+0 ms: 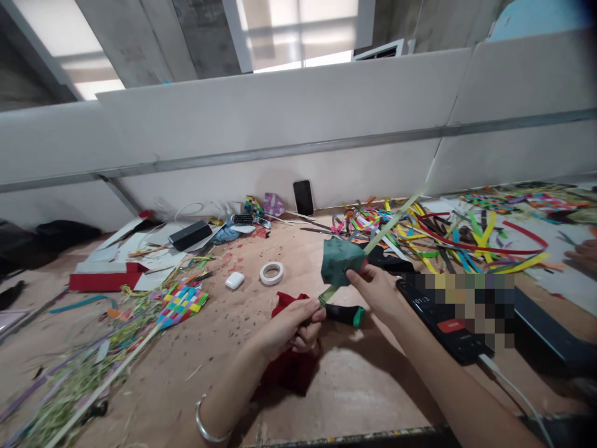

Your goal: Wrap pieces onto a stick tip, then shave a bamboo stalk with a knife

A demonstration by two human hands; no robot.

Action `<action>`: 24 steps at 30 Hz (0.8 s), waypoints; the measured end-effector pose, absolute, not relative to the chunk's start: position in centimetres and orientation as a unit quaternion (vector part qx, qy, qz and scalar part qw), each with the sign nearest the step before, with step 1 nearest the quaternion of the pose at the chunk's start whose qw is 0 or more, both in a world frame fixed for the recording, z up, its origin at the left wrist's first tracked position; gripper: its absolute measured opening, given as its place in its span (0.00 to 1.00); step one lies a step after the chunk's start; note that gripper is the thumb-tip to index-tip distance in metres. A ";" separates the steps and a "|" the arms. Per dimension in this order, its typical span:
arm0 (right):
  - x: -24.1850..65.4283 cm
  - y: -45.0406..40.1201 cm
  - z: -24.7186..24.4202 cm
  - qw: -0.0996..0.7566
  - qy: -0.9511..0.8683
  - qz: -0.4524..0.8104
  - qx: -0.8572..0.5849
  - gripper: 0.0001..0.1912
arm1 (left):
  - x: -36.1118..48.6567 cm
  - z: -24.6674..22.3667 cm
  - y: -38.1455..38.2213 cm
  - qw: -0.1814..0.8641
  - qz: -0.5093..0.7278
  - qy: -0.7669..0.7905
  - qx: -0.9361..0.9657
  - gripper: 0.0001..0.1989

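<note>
My left hand [303, 320] is closed on the lower end of a long pale green strip [389, 225], which slants up to the right. My right hand [368, 283] pinches a dark green piece of cloth or leather [339, 258] around or against that strip; which of the two I cannot tell. Just below and between the hands lies a tool with a black and green handle [347, 315], its other end hidden by my left hand. Under the left hand, on the table, is a dark red cloth [293, 372].
A roll of white tape [271, 273] and a white earbud case [234, 280] lie ahead. Right of my arm is a lit phone [448, 330] on a cable. Coloured strips [485, 242] are heaped behind; a woven colourful piece [184, 303] lies left. Another person's hand [585, 255] shows far right.
</note>
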State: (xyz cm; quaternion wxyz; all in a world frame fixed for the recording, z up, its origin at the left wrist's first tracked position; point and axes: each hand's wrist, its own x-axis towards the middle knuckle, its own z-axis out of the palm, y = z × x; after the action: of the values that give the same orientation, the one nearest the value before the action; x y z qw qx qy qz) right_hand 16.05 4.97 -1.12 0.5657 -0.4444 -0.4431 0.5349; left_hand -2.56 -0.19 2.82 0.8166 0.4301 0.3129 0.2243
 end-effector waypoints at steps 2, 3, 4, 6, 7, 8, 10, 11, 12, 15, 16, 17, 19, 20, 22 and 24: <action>15.6 4.4 -0.8 0.517 -0.482 0.549 -0.447 0.21 | -2.5 2.9 -0.1 0.814 0.226 0.321 0.428 0.17; 15.5 4.2 -0.6 0.498 -0.493 0.563 -0.438 0.21 | -2.4 2.9 -0.1 0.814 0.228 0.325 0.425 0.16; 15.3 4.0 -0.5 0.485 -0.499 0.578 -0.427 0.20 | -2.4 2.9 -0.1 0.814 0.229 0.326 0.423 0.16; 15.0 3.7 -0.2 0.477 -0.503 0.595 -0.406 0.20 | -2.3 2.8 -0.1 0.815 0.233 0.327 0.418 0.16; 15.0 3.7 -0.2 0.480 -0.504 0.596 -0.400 0.19 | -2.3 2.7 -0.1 0.815 0.235 0.326 0.417 0.16; 14.9 3.6 -0.1 0.488 -0.504 0.593 -0.396 0.19 | -2.3 2.6 -0.1 0.817 0.236 0.324 0.415 0.16; 14.9 3.6 -0.1 0.502 -0.503 0.586 -0.390 0.18 | -2.3 2.4 -0.1 0.824 0.237 0.312 0.409 0.16; 14.9 3.6 -0.2 0.508 -0.502 0.583 -0.388 0.18 | -2.3 2.3 -0.1 0.829 0.236 0.304 0.406 0.16; 14.9 3.6 -0.2 0.513 -0.501 0.580 -0.386 0.18 | -2.4 2.3 -0.1 0.833 0.235 0.297 0.403 0.16; 15.1 4.0 -0.6 0.535 -0.484 0.570 -0.393 0.18 | -2.4 2.2 -0.1 0.840 0.230 0.286 0.399 0.16; 15.2 4.3 -0.7 0.554 -0.465 0.566 -0.395 0.18 | -2.4 2.3 -0.1 0.840 0.228 0.286 0.401 0.17; 15.5 4.7 -0.9 0.580 -0.437 0.562 -0.395 0.19 | -2.4 2.4 -0.2 0.839 0.226 0.288 0.403 0.17; 16.2 5.5 -0.9 0.650 -0.357 0.552 -0.380 0.20 | -2.4 2.5 -0.3 0.837 0.216 0.295 0.408 0.16; 16.8 5.9 -0.7 0.686 -0.314 0.545 -0.365 0.20 | -2.3 2.6 -0.4 0.836 0.209 0.299 0.410 0.16; 18.0 6.6 -0.2 0.744 -0.246 0.528 -0.328 0.20 | -2.2 2.7 -0.5 0.838 0.192 0.305 0.411 0.16; 19.2 7.0 0.5 0.781 -0.206 0.508 -0.299 0.20 | -2.1 2.6 -0.6 0.840 0.174 0.307 0.413 0.16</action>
State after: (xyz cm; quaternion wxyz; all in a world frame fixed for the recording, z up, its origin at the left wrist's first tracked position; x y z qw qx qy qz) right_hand 19.16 7.05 0.51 0.7812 -0.2991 -0.2057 0.5078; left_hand -2.14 -0.59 2.63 0.8395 0.4128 0.3074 0.1739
